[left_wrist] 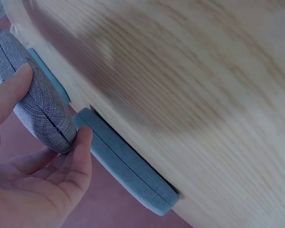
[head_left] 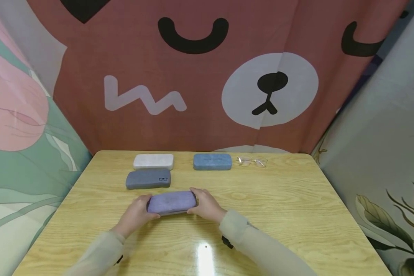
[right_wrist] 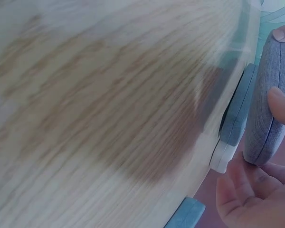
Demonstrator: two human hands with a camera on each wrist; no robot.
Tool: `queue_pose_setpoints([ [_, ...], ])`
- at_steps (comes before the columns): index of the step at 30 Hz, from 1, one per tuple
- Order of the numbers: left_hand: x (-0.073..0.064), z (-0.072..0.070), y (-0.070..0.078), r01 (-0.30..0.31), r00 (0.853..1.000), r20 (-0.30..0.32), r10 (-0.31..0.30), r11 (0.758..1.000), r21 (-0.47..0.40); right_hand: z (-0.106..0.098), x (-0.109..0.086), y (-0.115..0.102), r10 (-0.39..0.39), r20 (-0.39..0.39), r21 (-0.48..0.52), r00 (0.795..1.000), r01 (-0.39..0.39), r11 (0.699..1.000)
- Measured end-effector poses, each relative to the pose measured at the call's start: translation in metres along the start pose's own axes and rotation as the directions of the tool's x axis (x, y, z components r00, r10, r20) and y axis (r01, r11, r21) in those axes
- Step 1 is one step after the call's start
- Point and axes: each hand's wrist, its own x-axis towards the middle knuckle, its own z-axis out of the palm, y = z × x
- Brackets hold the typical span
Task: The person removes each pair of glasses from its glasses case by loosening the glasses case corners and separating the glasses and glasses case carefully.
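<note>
A closed lilac glasses case [head_left: 171, 202] is held level by both hands over the front-middle of the table. My left hand [head_left: 135, 214] grips its left end, and my right hand [head_left: 207, 206] grips its right end, thumbs on the near side. Both wrist views show the case's woven cloth cover and the dark seam running along its side. Just behind it lies a grey-blue glasses case [head_left: 148, 179] with a small spectacles print at one corner. Beyond that one sits a white glasses case [head_left: 153, 161].
At the back, a blue glasses case [head_left: 212, 161] lies right of the white one. Beside it rest thin-framed eyeglasses [head_left: 252, 161]. The wooden table [head_left: 279, 214] meets a brown printed curtain [head_left: 141, 130] at its far edge, with patterned cloth on both sides.
</note>
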Motion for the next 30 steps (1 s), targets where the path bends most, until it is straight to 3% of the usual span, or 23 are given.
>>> queue_pose_setpoints([
  [9,0.001,0.008,0.010,-0.013,1.000,-0.011,0.013,1.000,-0.016,-0.013,-0.012,0.006,-0.002,0.007,-0.005,1.000,0.002,1.000],
  [30,0.007,0.028,0.037,-0.032,0.999,-0.012,0.032,0.999,-0.031,-0.028,-0.036,0.035,-0.008,-0.064,-0.025,0.998,0.007,1.000],
])
